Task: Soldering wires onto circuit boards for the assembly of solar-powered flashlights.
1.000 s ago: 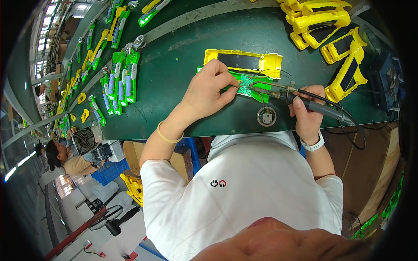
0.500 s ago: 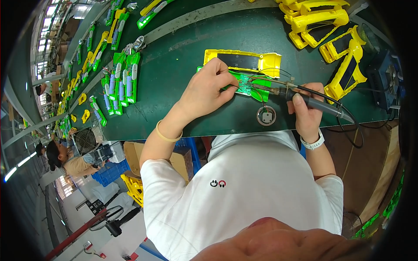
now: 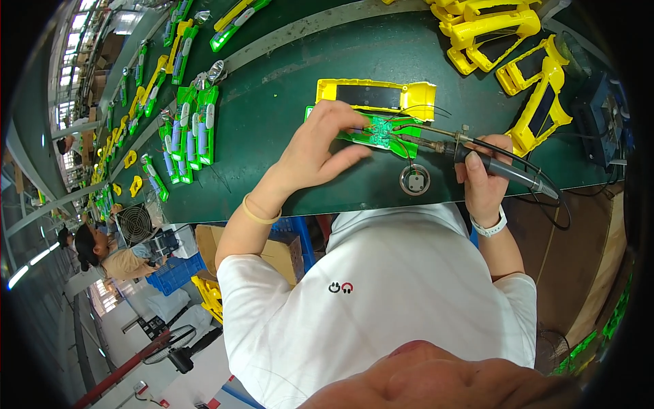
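Observation:
My right hand [image 3: 485, 178] is wrapped round a soldering iron [image 3: 507, 169] with a thin metal feed tube along its top. The iron's tip is by a green circuit board [image 3: 381, 131] in a bright green housing [image 3: 407, 148]. My left hand [image 3: 327, 143] lies over the left end of that housing, thumb and fingers apart. A yellow frame [image 3: 413, 97] with a dark panel lies just beyond, and thin red and black wires run from the board. Nearer me, a round metal-rimmed part [image 3: 415, 180] is joined to the board by a wire.
Yellow frames [image 3: 490, 37] are heaped at the far right, beside a dark blue box-shaped unit [image 3: 597, 129]. Several green housings with batteries [image 3: 197, 129] lie to the left. Another person [image 3: 112, 253] sits further left, near a fan unit [image 3: 135, 223].
My left thumb and fingers have spread from a pinch, letting go of a thin wire at the board. The soldering iron has shifted slightly right and is still held.

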Tool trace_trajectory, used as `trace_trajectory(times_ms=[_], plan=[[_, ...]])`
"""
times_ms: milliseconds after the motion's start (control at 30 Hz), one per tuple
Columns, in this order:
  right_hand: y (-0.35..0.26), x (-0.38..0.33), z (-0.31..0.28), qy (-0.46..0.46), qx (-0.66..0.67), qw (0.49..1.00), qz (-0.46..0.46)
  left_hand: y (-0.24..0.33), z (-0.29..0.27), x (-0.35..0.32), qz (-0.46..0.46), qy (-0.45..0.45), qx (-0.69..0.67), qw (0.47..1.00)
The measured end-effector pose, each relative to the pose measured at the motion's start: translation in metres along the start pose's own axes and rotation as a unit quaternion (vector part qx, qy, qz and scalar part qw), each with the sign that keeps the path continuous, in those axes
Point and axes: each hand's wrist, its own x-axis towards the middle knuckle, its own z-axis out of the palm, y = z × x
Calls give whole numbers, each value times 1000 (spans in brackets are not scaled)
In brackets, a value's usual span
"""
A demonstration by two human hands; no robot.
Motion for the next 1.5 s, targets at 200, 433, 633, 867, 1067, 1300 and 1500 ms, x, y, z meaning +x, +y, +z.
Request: trace_trajectory(times_ms=[200,433,633,867,1067,1300,1500], plan=[[-1,-3,-1,-14,-9,1000,3,-14,5,-8,68,-32,63,995],[0,-1,1,-22,-31,999,14,-13,0,-2,142,-68,163,974],[2,1,1,-33,-46,998,13,3,-5,4,201,-93,266,938],[5,2,1,-62,-72,995,37,9,-4,6,196,-128,294,927],[-8,3,5,-2,-2,1000,30,7,-5,6,201,-131,281,929],[-9,8,-3,94,70,993,-5,6,-6,5,180,-131,266,938],[-12,11,-12,116,89,988,-42,10,-7,24,67,-7,192,979]])
